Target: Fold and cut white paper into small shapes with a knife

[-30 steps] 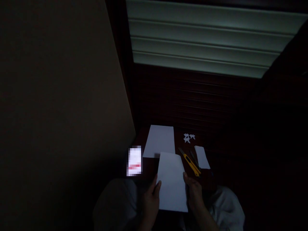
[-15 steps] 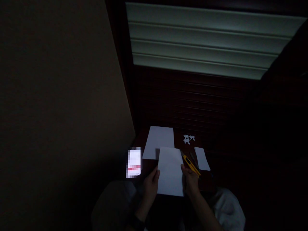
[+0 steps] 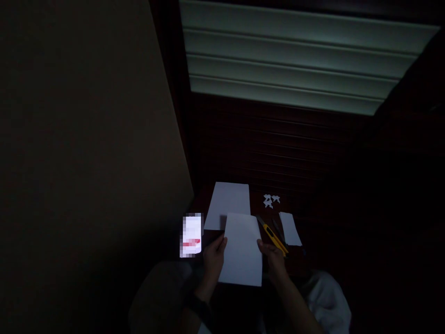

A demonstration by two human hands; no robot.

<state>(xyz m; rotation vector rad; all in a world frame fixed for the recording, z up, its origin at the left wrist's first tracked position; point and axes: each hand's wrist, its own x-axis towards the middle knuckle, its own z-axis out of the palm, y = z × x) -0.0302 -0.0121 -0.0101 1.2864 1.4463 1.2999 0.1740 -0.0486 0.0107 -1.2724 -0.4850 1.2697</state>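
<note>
In dim light I hold a white sheet of paper (image 3: pixel 241 248) between both hands over a small dark table (image 3: pixel 295 262). My left hand (image 3: pixel 213 260) pinches the sheet's left edge, thumb on top. Along the right edge, my right hand (image 3: pixel 271 260) grips it with the fingers closed. The sheet's far end overlaps a second white sheet (image 3: pixel 227 204) that lies flat on the table. A yellow utility knife (image 3: pixel 274 238) lies just right of my right hand.
A narrow paper strip (image 3: pixel 289 228) lies right of the knife, and small cut paper pieces (image 3: pixel 270 201) sit behind it. A lit, blurred screen (image 3: pixel 191 235) is at the left. A wall stands to the left, window blinds (image 3: pixel 295 60) ahead.
The held sheet has moved away from my lap and forward over the table, then slightly left. Both hands moved with it. The other items have stayed put.
</note>
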